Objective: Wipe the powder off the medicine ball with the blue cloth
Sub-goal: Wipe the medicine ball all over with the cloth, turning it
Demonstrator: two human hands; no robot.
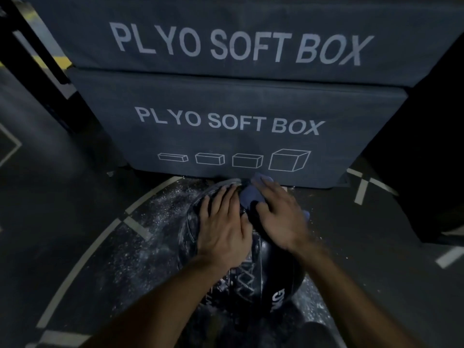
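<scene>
The dark gym floor [75,202] fills the lower frame, crossed by pale lines and dusted with white powder [160,209] left of centre. At bottom centre my forearms hide much of the black medicine ball [266,277], and its white lettering is only partly readable. My left hand [223,229] lies flat on the ball's top, fingers straight and spread, gripping nothing. My right hand [281,217], a little blurred, presses the blue cloth [251,194] against the ball's far side with fingers extended; most of the cloth is covered. Just behind, two stacked plyo soft boxes [238,121] fill the upper frame.
</scene>
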